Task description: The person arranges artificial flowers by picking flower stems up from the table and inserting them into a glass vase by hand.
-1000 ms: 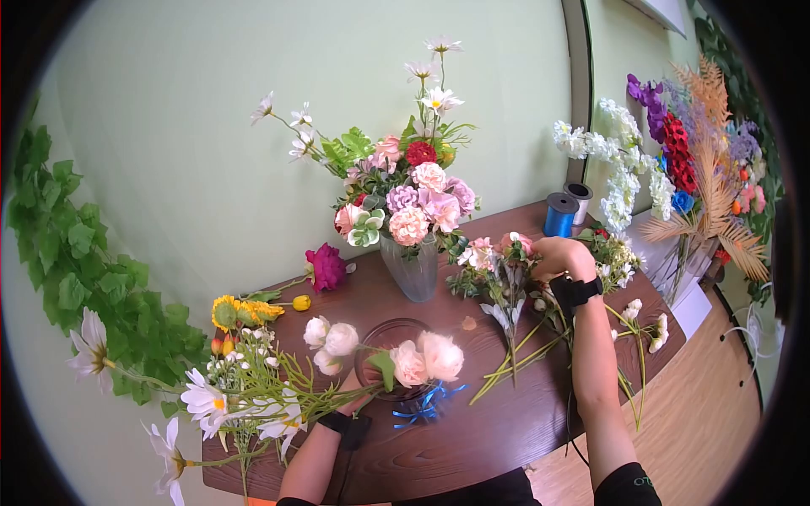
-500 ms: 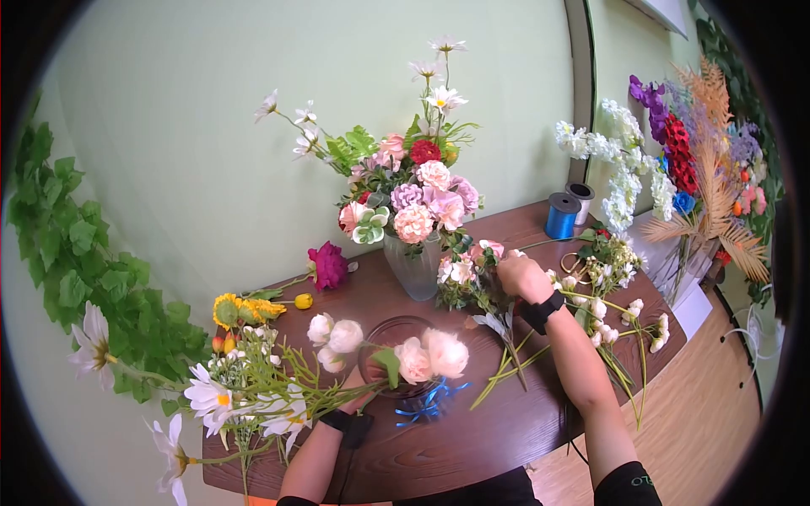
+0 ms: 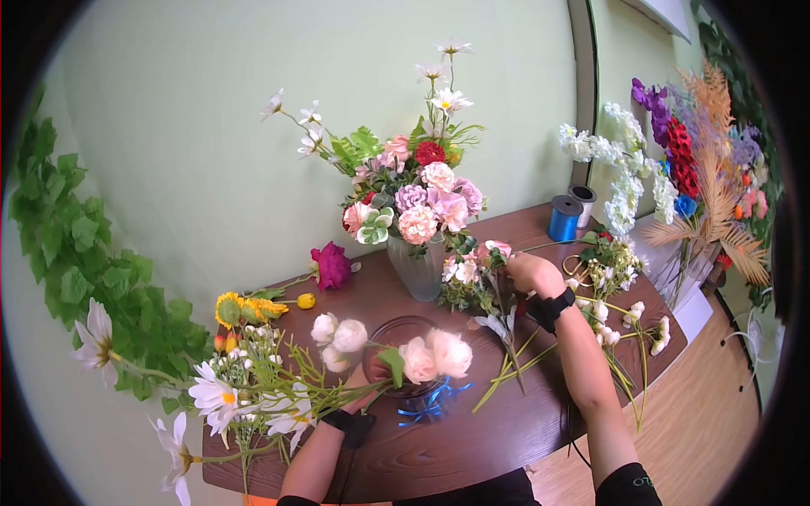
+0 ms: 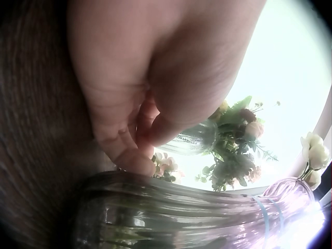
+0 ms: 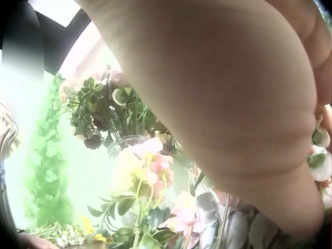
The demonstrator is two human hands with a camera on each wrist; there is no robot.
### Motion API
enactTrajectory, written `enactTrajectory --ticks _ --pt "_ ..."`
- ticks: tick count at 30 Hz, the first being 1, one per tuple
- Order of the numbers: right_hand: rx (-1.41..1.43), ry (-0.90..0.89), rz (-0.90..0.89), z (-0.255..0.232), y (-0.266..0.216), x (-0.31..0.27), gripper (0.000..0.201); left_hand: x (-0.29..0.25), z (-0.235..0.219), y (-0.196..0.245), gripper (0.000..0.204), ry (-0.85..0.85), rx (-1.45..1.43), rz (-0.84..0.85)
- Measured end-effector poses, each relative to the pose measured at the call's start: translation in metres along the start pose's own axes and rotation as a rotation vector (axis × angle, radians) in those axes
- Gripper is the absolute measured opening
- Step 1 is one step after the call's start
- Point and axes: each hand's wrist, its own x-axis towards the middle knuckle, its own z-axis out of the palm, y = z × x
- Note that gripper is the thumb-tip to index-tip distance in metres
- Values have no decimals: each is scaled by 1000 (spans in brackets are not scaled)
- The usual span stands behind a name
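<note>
In the head view a clear glass vase (image 3: 429, 396) with blue ribbon stands in front, under white and pale pink peonies (image 3: 422, 353). My left hand (image 3: 358, 385) is at its left side, partly behind flowers. The left wrist view shows this hand (image 4: 155, 88) with loosely bent fingers, fingertips right at the vase's glass wall (image 4: 155, 210). My right hand (image 3: 534, 275) is bent down over the table, against a spray of pink flowers (image 3: 462, 271) and grey leaves (image 3: 499, 327). Its fingertips are hidden, so I cannot tell what it holds.
A full vase of mixed flowers (image 3: 415, 268) stands at the back. Spools of blue ribbon (image 3: 564, 219) and white ribbon (image 3: 584, 202) are behind my right hand. White rosebuds (image 3: 601, 325) lie right, a magenta flower (image 3: 332, 265) and yellow blooms (image 3: 250, 309) left. Daisies (image 3: 211, 395) fill the left front.
My right hand has moved left and slightly down from the ribbon spools. The pink flowers and grey leaves have shifted left, and white rosebuds now show behind the wrist. My left hand stays put.
</note>
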Motion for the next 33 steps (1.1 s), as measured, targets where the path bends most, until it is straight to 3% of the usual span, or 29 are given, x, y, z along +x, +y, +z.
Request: enactTrajectory --ticks 5,12,15,19,22,28,30,33 --pt "-47 -38 -34 -21 3 -5 32 -1 1 3 37 4 6 -4" --pt "15 125 -23 -37 24 -7 31 -4 4 5 37 10 11 -7" --pt "184 225 -85 -49 30 -21 29 -4 6 5 37 14 14 -9" --pt "304 229 -169 -75 23 -40 27 -5 9 6 36 15 18 -15" --pt "319 255 -111 -88 19 -53 26 -7 11 6 36 17 22 -19" --pt "466 435 -206 -101 16 -78 18 -3 19 12 35 20 28 -23" --pt "458 591 -311 -105 13 -84 28 -4 20 12 35 21 30 -24" --pt "470 625 -321 -108 7 -88 28 -6 21 14 35 23 33 -27"
